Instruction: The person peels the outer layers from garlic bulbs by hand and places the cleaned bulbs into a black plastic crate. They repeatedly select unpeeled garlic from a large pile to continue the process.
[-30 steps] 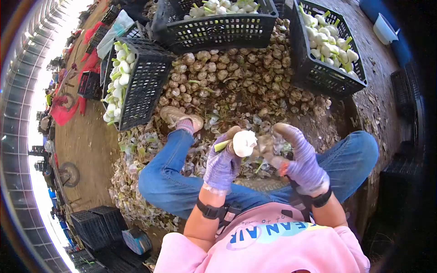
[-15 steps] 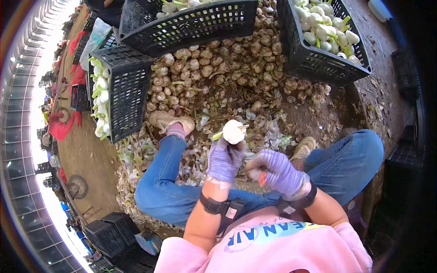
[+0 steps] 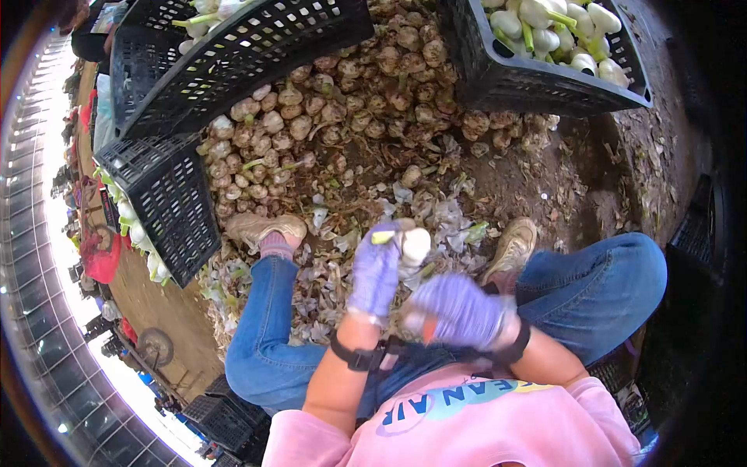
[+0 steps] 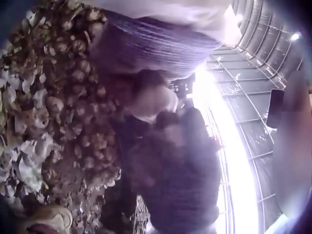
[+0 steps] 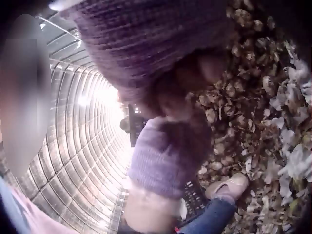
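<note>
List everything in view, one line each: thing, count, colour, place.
garlic bulb: one, white, held in front of the knees
unpeeled garlic pile: many, brown, on the ground ahead
peel scraps: many, pale, around the feet
crates: at least four, black, around the pile, holding white bulbs
distant crates: several, black, lower left
shoes: two, tan, among the scraps
jeans: blue
sweatshirt: pink
left hand: purple glove, grips the bulb
right hand: purple glove, at the bulb; grip unclear
</note>
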Demonstrator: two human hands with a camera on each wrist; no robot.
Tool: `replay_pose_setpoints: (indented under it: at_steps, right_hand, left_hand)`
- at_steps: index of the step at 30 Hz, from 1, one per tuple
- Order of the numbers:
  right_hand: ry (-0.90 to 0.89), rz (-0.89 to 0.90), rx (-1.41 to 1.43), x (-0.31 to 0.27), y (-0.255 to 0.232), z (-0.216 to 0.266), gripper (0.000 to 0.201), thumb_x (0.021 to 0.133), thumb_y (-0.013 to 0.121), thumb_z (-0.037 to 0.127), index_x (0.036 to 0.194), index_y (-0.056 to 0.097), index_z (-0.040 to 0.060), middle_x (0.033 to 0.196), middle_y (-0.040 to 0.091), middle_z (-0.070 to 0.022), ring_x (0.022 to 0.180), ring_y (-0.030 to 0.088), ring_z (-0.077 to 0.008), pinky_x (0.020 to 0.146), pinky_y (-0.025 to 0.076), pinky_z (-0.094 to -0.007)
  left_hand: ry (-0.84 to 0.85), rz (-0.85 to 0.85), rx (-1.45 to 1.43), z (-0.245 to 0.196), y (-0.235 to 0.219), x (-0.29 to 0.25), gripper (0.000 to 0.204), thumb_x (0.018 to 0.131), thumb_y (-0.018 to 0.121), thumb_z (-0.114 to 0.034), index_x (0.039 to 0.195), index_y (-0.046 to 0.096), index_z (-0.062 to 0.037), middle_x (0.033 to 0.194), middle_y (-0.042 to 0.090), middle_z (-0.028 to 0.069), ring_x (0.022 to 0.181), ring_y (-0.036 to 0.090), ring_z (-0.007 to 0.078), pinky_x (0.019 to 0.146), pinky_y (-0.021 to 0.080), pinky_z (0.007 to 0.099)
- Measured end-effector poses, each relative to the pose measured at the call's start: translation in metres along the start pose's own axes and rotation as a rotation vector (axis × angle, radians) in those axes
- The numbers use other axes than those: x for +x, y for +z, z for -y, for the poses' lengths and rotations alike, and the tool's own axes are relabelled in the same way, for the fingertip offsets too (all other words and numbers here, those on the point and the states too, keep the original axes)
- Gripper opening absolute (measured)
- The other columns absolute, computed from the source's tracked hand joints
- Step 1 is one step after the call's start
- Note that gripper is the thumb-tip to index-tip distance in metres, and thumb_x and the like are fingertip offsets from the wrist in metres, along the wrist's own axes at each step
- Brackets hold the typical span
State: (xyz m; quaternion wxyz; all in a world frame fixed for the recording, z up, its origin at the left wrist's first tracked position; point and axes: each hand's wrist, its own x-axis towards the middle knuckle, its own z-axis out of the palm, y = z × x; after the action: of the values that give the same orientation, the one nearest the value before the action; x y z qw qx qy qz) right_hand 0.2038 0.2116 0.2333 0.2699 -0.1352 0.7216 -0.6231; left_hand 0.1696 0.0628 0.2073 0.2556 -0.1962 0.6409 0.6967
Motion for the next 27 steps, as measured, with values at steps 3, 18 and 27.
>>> replay_pose_setpoints:
  at_steps: [3, 18, 27]
  right_hand:
    - [-0.228, -0.044, 0.208, 0.002, 0.002, -0.009, 0.024, 0.086, 0.054, 0.024, 0.078, 0.061, 0.0028, 0.064, 0.057, -0.0149, 0.062, 0.06, -0.029, 0.058, 0.046, -0.0358]
    - [0.251, -0.631, 0.328, -0.003, -0.009, -0.059, 0.027, 0.075, 0.061, 0.004, 0.101, 0.06, 0.0004, 0.09, 0.06, -0.0142, 0.086, 0.059, -0.025, 0.079, 0.046, -0.0339]
    - [0.058, -0.685, 0.814, -0.016, 0.006, -0.012, 0.032, 0.085, 0.059, 0.012, 0.113, 0.052, -0.0009, 0.104, 0.058, -0.0075, 0.094, 0.054, -0.0134, 0.081, 0.045, -0.0268]
  left_hand:
    - [0.034, -0.052, -0.267, 0.02, -0.006, 0.049, 0.034, 0.084, 0.062, -0.031, 0.104, 0.057, -0.0032, 0.097, 0.062, 0.0088, 0.089, 0.06, 0.0193, 0.072, 0.054, 0.0319]
    - [0.146, 0.263, 1.436, 0.081, -0.007, 0.184, 0.052, 0.079, 0.06, -0.016, 0.128, 0.044, -0.0128, 0.128, 0.045, 0.0179, 0.112, 0.051, 0.0312, 0.094, 0.043, 0.0365]
    - [0.126, 0.286, 0.135, -0.01, -0.008, -0.005, 0.074, 0.061, 0.083, -0.021, 0.122, 0.045, -0.0023, 0.111, 0.053, 0.0092, 0.098, 0.054, 0.0204, 0.087, 0.045, 0.031]
